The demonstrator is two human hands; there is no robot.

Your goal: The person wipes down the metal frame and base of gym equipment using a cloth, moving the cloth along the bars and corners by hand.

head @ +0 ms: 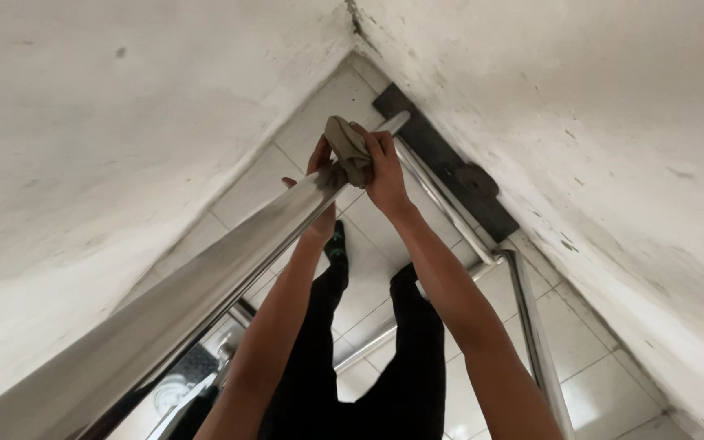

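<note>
Just above the middle of the frame the right hand [386,169] was closed over a crumpled olive-drab cloth [347,147], its fingers curled round the fabric and pressing it onto the top of a polished steel handrail [205,281]. The left hand [320,167] sat just beside it on the far side of the rail, fingers wrapped up around the bar and into the same cloth, so the two hands clamped the rag between them; that two-sided hold looked suited to keeping the cloth tight against the round tube. Both bare forearms ran down toward the lower middle of the frame, with the person's black trousers [413,358] between them. The rail swept from the lower left corner up to the hands. A lower steel bar [531,326] bent away at the right. Beyond lay a pale tiled floor [605,383], a dark threshold strip [442,163] at the top centre, and scuffed whitewashed walls [124,122] on either side. No containers showed anywhere in view.
</note>
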